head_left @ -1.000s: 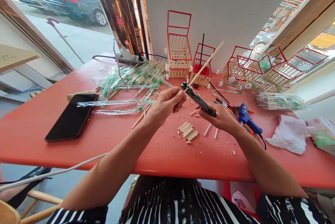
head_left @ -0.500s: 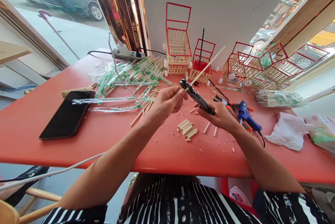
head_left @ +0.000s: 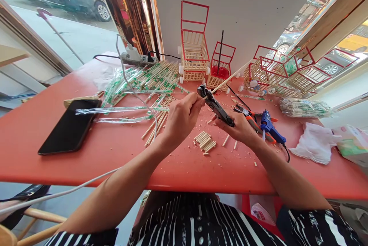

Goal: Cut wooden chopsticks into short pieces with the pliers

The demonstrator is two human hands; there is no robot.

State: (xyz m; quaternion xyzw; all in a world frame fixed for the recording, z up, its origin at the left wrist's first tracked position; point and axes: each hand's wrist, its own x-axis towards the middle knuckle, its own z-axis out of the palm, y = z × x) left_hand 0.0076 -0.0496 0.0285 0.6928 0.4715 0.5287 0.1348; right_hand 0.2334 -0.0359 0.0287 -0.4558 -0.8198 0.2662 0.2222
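Observation:
My left hand [head_left: 183, 116] pinches the near end of a long wooden chopstick [head_left: 230, 78] that runs up and to the right. My right hand [head_left: 238, 128] grips the handles of black cutting pliers [head_left: 214, 104], whose jaws sit on the stick just beyond my left fingertips. Below both hands, a small pile of short cut stick pieces [head_left: 205, 141] lies on the red table [head_left: 120, 154] among wood chips.
A black phone [head_left: 70, 125] lies at the left by wrapped chopsticks [head_left: 143, 81] and a power strip [head_left: 135, 59]. Stick-built carts with red frames [head_left: 194, 48] line the wall. A blue glue gun [head_left: 271, 126], orange-handled pliers [head_left: 248, 115], a white cloth [head_left: 314, 143] and a chopstick bundle [head_left: 306, 107] lie right.
The far end of the chopstick has dropped lower and more toward the right. Both hands have stayed together at the pliers' jaws, shifting only slightly.

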